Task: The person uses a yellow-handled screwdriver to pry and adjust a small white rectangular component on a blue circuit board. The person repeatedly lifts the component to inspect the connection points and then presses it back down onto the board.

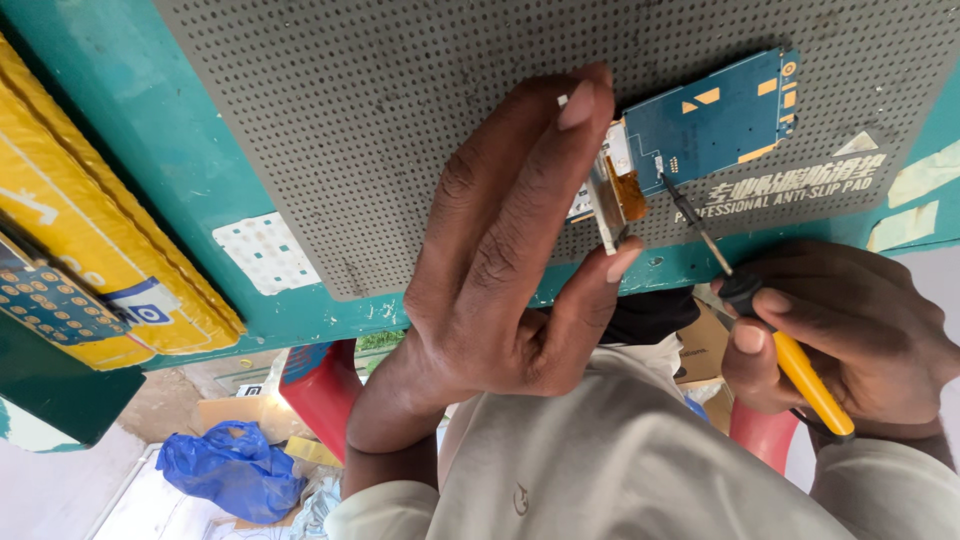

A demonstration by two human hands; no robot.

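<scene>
The blue board [712, 122] lies on the grey pad [400, 120] atop the green counter [150, 130]; the left hand [510, 260] pinches a thin silvery part [606, 205], joined by an amber flex, up off the board's edge; the right hand [850, 340] grips a yellow-handled screwdriver [770, 320], tip at the board's near edge. By my judgement the part is lifted but not freed; separation remains.
</scene>
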